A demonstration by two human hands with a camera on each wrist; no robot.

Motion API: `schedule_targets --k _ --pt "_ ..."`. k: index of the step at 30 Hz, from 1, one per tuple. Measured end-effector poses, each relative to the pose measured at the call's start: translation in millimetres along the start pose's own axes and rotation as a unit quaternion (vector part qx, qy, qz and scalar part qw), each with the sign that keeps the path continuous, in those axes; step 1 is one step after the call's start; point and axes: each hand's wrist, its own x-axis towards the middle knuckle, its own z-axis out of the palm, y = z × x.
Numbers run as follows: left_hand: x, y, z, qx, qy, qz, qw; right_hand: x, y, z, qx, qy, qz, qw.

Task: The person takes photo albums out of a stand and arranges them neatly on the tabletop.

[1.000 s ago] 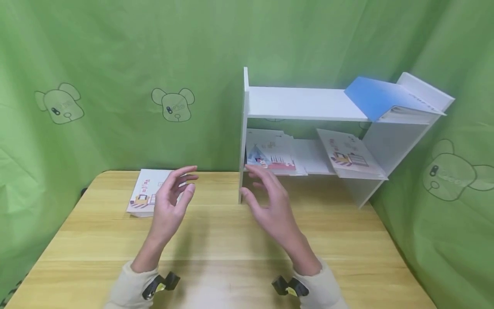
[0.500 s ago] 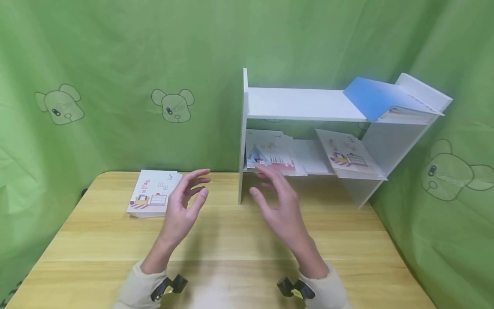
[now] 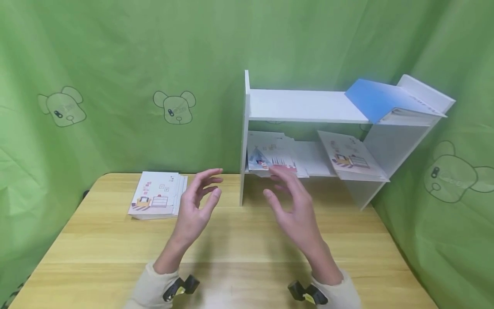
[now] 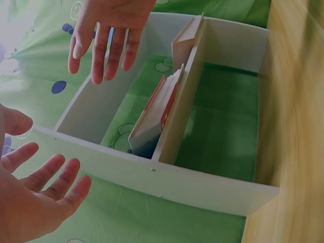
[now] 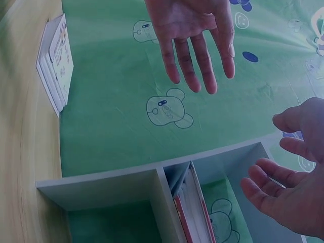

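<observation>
My left hand [image 3: 197, 210] is held above the table with its fingers loosely bent and nothing in it. To its left lies a stack of white books [image 3: 154, 193], the top cover printed with a yellow vehicle. Facing it across a gap, my right hand [image 3: 295, 210] hovers in front of the white shelf [image 3: 305, 105], also holding nothing. Its fingertips overlap a pile of books [image 3: 266, 146] on the lower shelf board in the head view. Another book [image 3: 347, 156] leans toward the shelf's right side. Both wrist views show the two palms turned toward each other.
A blue folder [image 3: 382, 98] leans on the shelf's top board at the right end. Green curtain [image 3: 123, 51] with bear-head drawings hangs behind and beside the wooden table [image 3: 243, 249]. The shelf's left panel [image 3: 244, 141] stands upright near the table's back edge.
Both hands have drifted to the right, keeping about the same gap between them. The stack of books on the left, partly covered before, now shows fully. Books and shelf stay in place.
</observation>
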Motion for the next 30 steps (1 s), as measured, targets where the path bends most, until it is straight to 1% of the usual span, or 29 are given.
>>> schedule_targets --k 10,17,21,25,30 --pt "6.1 2.7 16.2 -0.008 -0.008 0.023 0.9997 -2.3 0.6 -15.8 -0.017 0.007 -0.003 0.9998" --pt "8.5 4.2 26.5 -0.012 -0.012 0.025 0.9995 -3.8 3.2 -24.6 -0.035 0.019 -0.003 0.9992" --pt "9.5 2.9 32.0 -0.02 -0.011 0.031 0.9993 -5.4 4.0 -29.5 -0.045 0.023 0.0 0.9987" --pt "10.8 1.4 37.4 -0.027 -0.013 0.033 0.999 -6.1 6.2 -33.6 -0.044 0.027 0.0 0.9987" --pt "11.8 1.3 43.3 -0.023 -0.015 0.033 0.9991 -6.4 9.0 -38.6 -0.045 0.033 -0.005 0.9985"
